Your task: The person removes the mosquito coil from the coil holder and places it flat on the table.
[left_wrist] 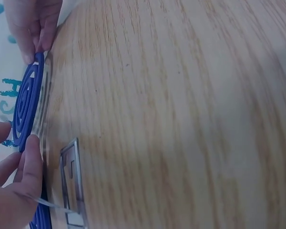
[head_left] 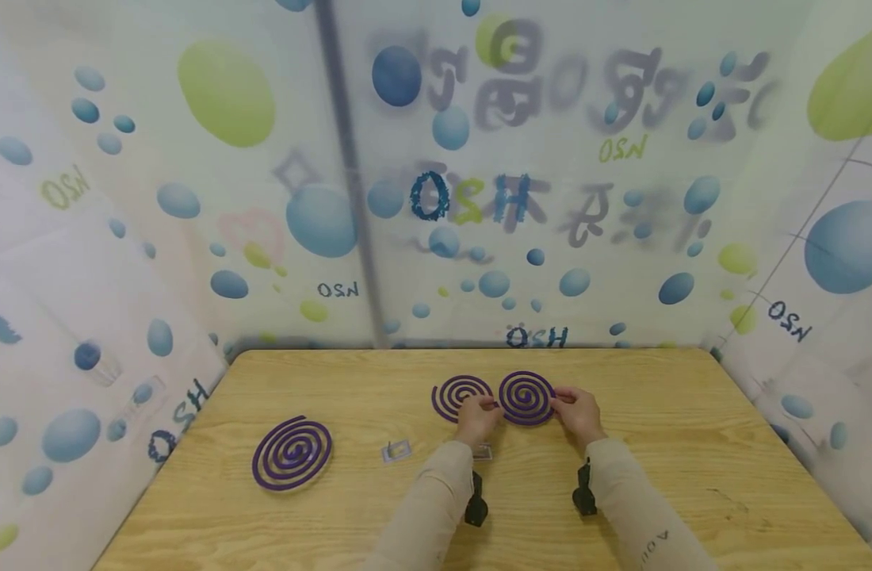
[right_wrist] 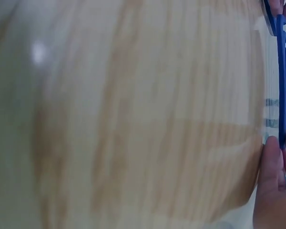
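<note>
A purple mosquito coil (head_left: 525, 398), bluer in the wrist views, is held by its edges between both hands, raised off the table in the left wrist view (left_wrist: 26, 102). My left hand (head_left: 476, 424) pinches its left edge. On the opposite edge, my right hand (head_left: 581, 415) pinches it between thumb and fingers, also seen in the right wrist view (right_wrist: 272, 186). A second coil (head_left: 450, 390) lies just behind the left hand, which covers part of it. Close by the left wrist, a small metal coil stand (head_left: 483, 452) is partly hidden by the sleeve.
A third purple coil (head_left: 292, 454) lies at the table's left side. Between it and the left arm is another small metal stand (head_left: 396, 450). The wooden table (head_left: 693, 476) ends at a patterned curtain (head_left: 436, 270), which also hangs along both sides.
</note>
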A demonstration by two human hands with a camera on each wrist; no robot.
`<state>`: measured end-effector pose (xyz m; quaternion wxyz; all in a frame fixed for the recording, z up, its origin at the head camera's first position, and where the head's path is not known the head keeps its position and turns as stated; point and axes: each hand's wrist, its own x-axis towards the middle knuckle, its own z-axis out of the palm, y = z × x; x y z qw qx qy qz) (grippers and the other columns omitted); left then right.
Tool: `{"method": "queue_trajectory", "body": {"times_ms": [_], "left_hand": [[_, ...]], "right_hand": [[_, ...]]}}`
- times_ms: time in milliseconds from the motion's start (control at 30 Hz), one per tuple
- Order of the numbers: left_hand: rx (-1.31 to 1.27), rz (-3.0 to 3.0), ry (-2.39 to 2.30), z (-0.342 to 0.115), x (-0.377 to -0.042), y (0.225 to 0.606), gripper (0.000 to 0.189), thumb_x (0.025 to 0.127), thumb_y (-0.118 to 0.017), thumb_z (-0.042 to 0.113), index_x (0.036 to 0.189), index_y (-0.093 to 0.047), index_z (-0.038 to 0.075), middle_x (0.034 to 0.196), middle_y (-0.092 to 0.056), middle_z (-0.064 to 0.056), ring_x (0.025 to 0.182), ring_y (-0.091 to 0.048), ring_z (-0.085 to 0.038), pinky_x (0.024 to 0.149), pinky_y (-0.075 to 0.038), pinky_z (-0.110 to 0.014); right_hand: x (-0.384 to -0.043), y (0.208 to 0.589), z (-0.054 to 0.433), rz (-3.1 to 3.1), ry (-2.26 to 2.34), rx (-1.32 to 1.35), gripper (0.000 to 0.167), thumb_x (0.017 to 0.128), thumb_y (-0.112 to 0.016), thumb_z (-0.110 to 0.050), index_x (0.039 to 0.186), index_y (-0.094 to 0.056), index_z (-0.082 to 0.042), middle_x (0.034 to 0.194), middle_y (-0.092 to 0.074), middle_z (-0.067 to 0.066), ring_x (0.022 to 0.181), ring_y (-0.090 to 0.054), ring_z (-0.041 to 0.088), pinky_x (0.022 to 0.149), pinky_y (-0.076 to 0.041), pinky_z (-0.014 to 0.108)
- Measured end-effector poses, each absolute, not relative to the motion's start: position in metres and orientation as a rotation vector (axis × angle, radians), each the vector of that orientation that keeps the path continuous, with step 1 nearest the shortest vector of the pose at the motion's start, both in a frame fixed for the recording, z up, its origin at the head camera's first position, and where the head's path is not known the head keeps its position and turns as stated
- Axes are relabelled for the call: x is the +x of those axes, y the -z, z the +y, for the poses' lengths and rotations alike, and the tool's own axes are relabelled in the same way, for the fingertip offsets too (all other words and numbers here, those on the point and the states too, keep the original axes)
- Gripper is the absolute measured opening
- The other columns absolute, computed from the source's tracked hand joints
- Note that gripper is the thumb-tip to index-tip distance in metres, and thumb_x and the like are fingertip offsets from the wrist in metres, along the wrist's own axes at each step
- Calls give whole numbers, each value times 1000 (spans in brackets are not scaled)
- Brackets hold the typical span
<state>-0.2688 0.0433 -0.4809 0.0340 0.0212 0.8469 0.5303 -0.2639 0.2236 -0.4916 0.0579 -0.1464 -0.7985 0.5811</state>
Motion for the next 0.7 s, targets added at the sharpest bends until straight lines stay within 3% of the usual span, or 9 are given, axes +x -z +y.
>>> {"method": "queue_trajectory", "body": {"times_ms": [300,700], "left_hand": [[121,2606,-1555,40,-269,480,30,80,-63,8,105,-58,-8,93,-61,-13,87,-58,-24,74,-49,-29],[124,2573,-1614,39,-268,481,29,80,-62,8,103,-59,-8,94,-63,-15,85,-60,-23,75,-50,-29]], "right_hand": [[-264,490,224,-2485,-1708,-446,25,83,-55,3,106,-55,13,93,-59,24,68,-57,12,57,-48,17],[-263,490,224,-2527,-1636,-473,29,82,-56,1,109,-54,11,99,-58,25,86,-57,27,66,-49,21]]}}
